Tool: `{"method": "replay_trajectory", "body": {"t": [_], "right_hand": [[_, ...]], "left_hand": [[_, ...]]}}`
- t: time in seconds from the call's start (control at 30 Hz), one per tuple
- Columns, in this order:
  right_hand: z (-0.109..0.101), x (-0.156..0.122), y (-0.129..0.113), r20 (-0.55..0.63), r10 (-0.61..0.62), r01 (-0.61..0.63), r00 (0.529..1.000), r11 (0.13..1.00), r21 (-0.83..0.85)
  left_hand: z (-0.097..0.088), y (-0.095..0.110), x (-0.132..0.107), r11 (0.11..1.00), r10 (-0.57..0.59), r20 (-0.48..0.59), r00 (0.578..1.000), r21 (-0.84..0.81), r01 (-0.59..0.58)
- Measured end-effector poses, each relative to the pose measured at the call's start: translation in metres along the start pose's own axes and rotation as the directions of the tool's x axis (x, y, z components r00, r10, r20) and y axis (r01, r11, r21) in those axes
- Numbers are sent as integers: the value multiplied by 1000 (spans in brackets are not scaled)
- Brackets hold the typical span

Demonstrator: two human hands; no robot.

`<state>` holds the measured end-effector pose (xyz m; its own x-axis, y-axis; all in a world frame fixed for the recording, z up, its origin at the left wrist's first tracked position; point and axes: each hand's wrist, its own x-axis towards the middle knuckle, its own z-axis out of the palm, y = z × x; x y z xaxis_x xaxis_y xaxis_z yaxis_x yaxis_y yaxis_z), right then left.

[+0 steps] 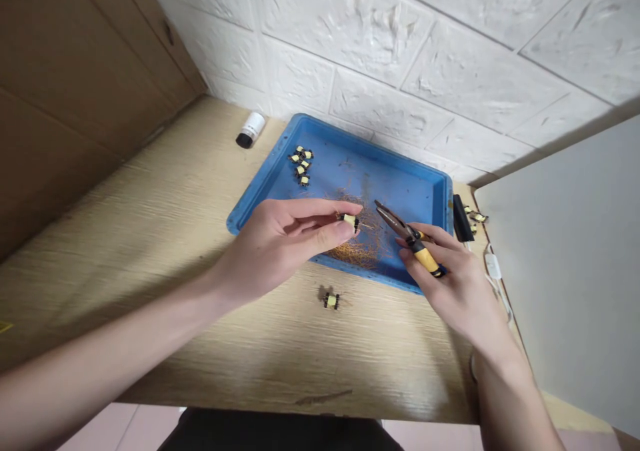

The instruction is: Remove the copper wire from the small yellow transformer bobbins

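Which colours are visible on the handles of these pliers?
The pliers' handles show yellow and black, best seen in the head view.

Pliers (414, 241) metal-headed; tray (400, 177) smooth plastic; table (175, 191) wood-grain; wall (340, 31) rough.

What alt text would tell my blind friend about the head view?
A left hand pinches a small yellow-and-black component over a blue rectangular tray littered with copper-coloured clippings, while the right hand holds yellow-and-black metal pliers. Similar parts lie in the tray and on the pale wooden table.
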<state>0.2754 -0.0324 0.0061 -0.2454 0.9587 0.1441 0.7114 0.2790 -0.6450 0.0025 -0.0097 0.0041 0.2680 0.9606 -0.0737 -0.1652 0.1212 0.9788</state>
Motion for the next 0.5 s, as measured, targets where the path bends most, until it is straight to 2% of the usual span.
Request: {"method": "replay_trajectory", "body": {"t": [0.17,0.5], "right_hand": [[0,-3,-9,32,6,-7,999,999,36],[2,-7,-20,139,4,-25,990,988,151]], "left_hand": [[1,3,-1,997,-45,25,999,-60,46],[-1,4,-8,983,-37,92,995,-176,53]]}}
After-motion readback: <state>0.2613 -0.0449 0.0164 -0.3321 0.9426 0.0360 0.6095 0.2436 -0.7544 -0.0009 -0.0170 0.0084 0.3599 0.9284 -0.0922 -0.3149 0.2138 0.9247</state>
